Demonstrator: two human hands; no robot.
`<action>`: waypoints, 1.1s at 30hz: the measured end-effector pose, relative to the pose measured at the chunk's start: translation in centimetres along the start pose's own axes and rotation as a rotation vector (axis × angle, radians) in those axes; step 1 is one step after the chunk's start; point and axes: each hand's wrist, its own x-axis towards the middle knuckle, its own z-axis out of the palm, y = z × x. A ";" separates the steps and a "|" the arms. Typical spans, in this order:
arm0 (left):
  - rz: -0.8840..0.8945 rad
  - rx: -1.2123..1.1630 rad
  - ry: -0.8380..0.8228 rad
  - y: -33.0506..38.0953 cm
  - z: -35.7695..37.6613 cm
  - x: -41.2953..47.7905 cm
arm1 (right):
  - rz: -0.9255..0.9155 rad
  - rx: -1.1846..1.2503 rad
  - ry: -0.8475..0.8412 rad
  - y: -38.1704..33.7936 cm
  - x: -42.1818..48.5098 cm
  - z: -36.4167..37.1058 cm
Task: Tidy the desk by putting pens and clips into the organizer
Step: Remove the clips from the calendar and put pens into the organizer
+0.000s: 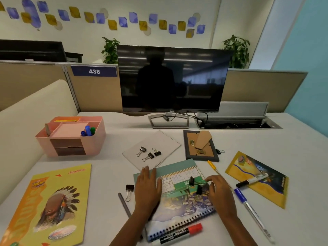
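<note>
A pink organizer (53, 139) stands at the back left with blue and green markers (87, 130) in one compartment. My left hand (147, 187) lies flat, fingers apart, on a spiral notebook (179, 206). My right hand (219, 189) pinches black binder clips (196, 185) lying on that notebook. Three more clips (149, 152) rest on a white notepad (165, 141). One clip (129, 191) lies left of my left hand, another (219, 151) beside the picture frame. Loose pens: red marker (179, 234), blue pen (252, 210), black marker (252, 181), yellow pen (213, 167), grey pen (124, 205).
A yellow magazine (51, 203) covers the front left. A face-down picture frame (200, 145) and a yellow booklet (260, 178) lie to the right. A monitor (172, 79) on its stand sits at the back, with an open cable tray (237, 125) to its right.
</note>
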 end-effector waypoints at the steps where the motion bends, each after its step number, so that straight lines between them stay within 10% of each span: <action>1: 0.007 0.001 -0.008 0.2 0.4 -0.1 | 0.015 -0.027 0.018 0.5 -0.2 -0.4; 18: 0.007 0.137 -0.093 0.4 0.4 -0.2 | 0.276 -0.367 -0.058 4.4 -1.7 -3.3; 33: -0.094 0.233 0.068 -10.8 -5.2 2.1 | -0.205 0.166 0.046 -15.2 4.7 -2.9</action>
